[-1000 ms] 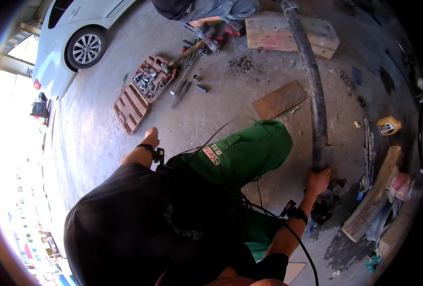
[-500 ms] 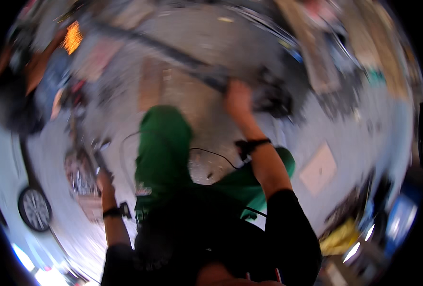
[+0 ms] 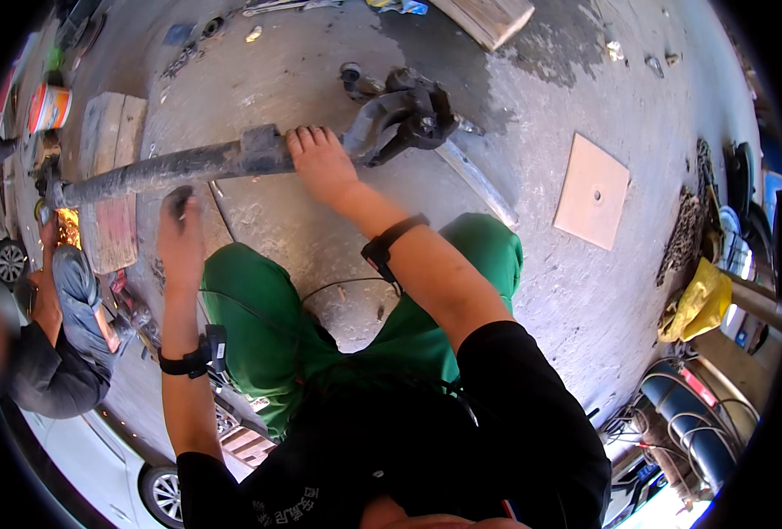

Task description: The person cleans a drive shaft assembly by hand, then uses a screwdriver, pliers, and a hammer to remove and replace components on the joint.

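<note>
A long dark metal axle beam (image 3: 171,167) lies across in front of me. My right hand (image 3: 325,163) has its fingers wrapped over the beam near its right end. Just right of that hand, the beam ends in a heavy forked bracket (image 3: 409,115). Below the beam's middle, my left hand (image 3: 180,238) is raised with curled fingers. A dark patch shows at its fingertips; whether it is a small object or grime is unclear. At the beam's far left end a co-worker's hand (image 3: 49,231) is close to orange sparks (image 3: 68,227).
Wooden boards (image 3: 113,251) lie under the beam on the left, near the crouching co-worker (image 3: 56,370). A square tan plate (image 3: 592,189) and a metal bar (image 3: 479,185) are on the right. A thin cable (image 3: 347,281) runs between my knees. A white car (image 3: 87,450) stands lower left.
My view has turned toward the right. My left hand has come up from low on the left to just below the beam. My right hand stays on the beam, which now lies flatter across the view.
</note>
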Available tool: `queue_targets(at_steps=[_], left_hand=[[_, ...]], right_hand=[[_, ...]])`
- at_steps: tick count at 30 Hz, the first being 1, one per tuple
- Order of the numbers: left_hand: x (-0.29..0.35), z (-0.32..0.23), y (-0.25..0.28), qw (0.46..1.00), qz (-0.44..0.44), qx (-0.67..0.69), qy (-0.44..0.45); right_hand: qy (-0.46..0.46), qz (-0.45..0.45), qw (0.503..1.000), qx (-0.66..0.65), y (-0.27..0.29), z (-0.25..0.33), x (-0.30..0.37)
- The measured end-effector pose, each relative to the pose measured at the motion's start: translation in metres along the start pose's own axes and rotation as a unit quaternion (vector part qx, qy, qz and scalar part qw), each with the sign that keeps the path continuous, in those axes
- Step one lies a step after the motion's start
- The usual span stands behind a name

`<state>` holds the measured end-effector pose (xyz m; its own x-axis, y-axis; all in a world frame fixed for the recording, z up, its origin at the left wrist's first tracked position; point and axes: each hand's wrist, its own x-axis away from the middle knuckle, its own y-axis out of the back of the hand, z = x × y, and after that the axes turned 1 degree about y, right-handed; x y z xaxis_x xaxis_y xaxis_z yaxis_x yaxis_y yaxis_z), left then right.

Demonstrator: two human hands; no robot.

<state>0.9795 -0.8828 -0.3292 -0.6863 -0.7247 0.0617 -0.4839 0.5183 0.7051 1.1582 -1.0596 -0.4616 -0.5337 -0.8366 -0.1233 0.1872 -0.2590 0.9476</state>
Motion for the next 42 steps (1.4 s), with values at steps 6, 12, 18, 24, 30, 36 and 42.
queue_targets(at_steps=[6,12,18,24,30,36,42], left_hand=[[-0.018,-0.050,-0.082,0.944,0.116,-0.272,-0.149],[-0.050,-0.037,-0.118,0.872,0.167,-0.423,-0.180],[-0.054,-0.027,-0.134,0.878,0.153,-0.419,-0.174],[-0.060,-0.037,-0.123,0.885,0.163,-0.408,-0.153],[-0.025,-0.095,-0.003,0.981,0.127,-0.146,0.013],[0.106,-0.056,0.188,0.968,-0.180,0.015,0.173],[0.350,0.070,0.249,0.778,-0.447,0.074,0.435]], right_hand=[[0.013,0.003,0.999,-0.039,0.006,-0.003,-0.002],[0.018,-0.035,0.998,-0.057,0.004,-0.008,0.001],[0.010,-0.035,0.997,-0.073,0.003,-0.010,0.001],[0.015,-0.013,0.997,-0.075,0.003,-0.011,-0.003],[-0.015,0.044,0.997,-0.063,-0.025,0.000,-0.009],[-0.050,0.061,0.997,-0.011,0.009,-0.015,-0.026],[-0.011,0.064,0.997,-0.042,0.008,-0.019,-0.002]])
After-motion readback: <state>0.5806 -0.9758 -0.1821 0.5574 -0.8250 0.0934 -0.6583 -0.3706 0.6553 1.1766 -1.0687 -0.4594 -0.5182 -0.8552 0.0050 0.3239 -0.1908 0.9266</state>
